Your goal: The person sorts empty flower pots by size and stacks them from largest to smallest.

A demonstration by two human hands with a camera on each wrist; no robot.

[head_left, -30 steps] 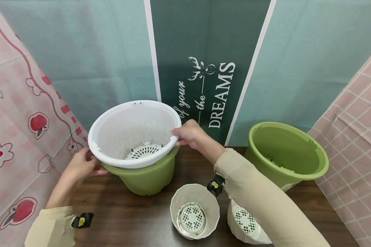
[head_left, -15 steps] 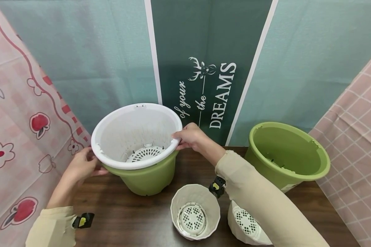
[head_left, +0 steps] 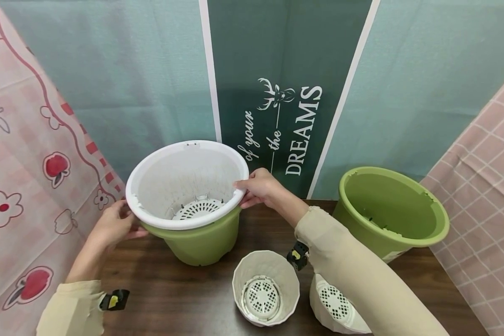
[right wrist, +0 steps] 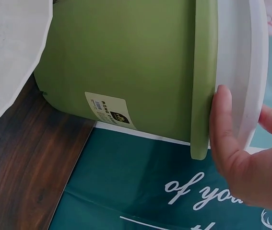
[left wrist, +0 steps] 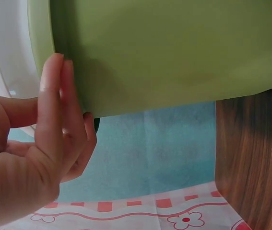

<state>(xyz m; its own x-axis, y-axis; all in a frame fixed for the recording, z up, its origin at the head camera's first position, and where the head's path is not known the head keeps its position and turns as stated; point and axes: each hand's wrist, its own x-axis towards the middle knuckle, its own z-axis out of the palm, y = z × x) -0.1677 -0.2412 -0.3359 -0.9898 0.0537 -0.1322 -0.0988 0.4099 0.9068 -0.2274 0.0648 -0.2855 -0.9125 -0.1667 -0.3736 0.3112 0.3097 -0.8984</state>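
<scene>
A white plastic flower pot [head_left: 180, 224] with a slotted bottom sits nested inside a green flower pot [head_left: 203, 242], which stands upright on the table at left. My right hand [head_left: 260, 184] pinches the white pot's rim on its right side. In the right wrist view, a fingertip [right wrist: 222, 96] lies between the green rim and the white rim, with the thumb on the white rim's far side. On the other side, my left hand [head_left: 113, 225] holds the stacked rims. Its fingers [left wrist: 52, 96] hook under the green rim in the left wrist view, where the thumb is partly hidden.
Another green pot [head_left: 357, 228] stands at right. In front are an upright cream faceted pot [head_left: 287, 284] and a second cream pot [head_left: 319, 310], tilted and partly hidden by the right sleeve. Cloth walls [head_left: 151, 70] surround the dark wooden table [head_left: 168, 298].
The white pot has come down, its rim levelling closer onto the green rim on the right side, with my right hand lowering alongside it. My left hand has kept its hold.
</scene>
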